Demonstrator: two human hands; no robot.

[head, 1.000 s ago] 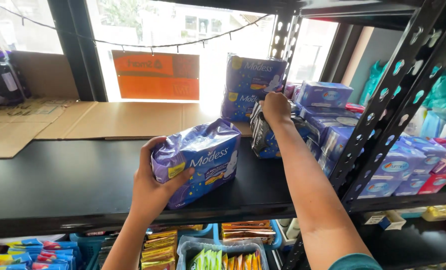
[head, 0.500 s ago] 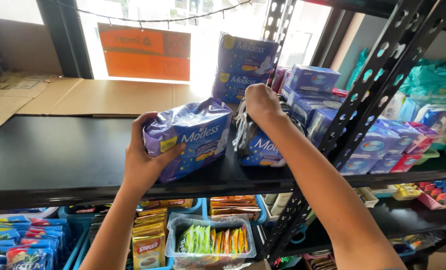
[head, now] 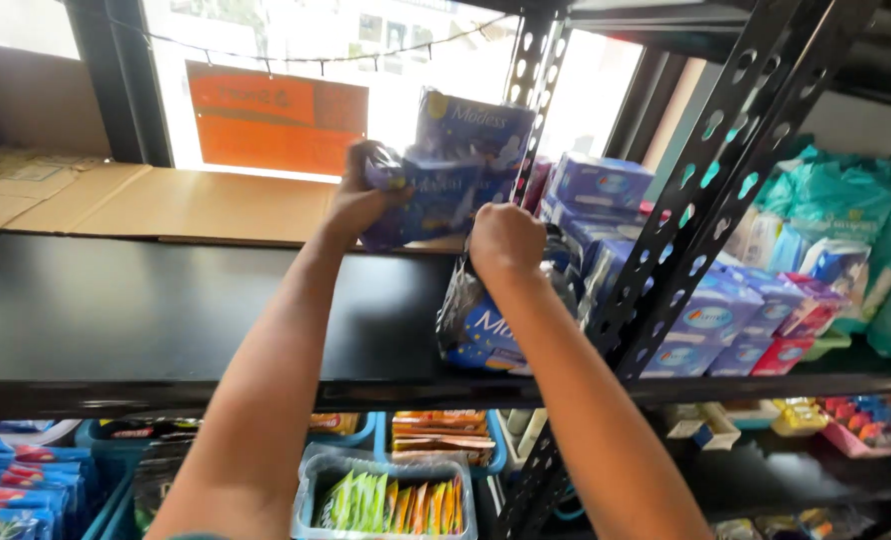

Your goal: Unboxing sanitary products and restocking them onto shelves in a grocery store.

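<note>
My left hand (head: 358,198) grips a purple-blue soft pack (head: 424,205) and holds it up above the black shelf (head: 146,310), close to another pack of the same kind (head: 474,128) standing at the back. My right hand (head: 506,240) is closed on the top of a second purple-blue pack (head: 481,335) that stands on the shelf near its front edge. Both forearms reach up from below.
More blue and purple packs (head: 606,185) are stacked by the perforated black upright (head: 686,190). Teal packs (head: 846,215) fill the right bay. Flattened cardboard (head: 166,200) lies at the shelf's back under an orange sign (head: 276,120). Bins of snack packets (head: 386,500) sit below.
My left hand has lifted its pack from near the shelf's front up and to the right, toward the stacked packs. My right hand stays on the pack on the shelf.
</note>
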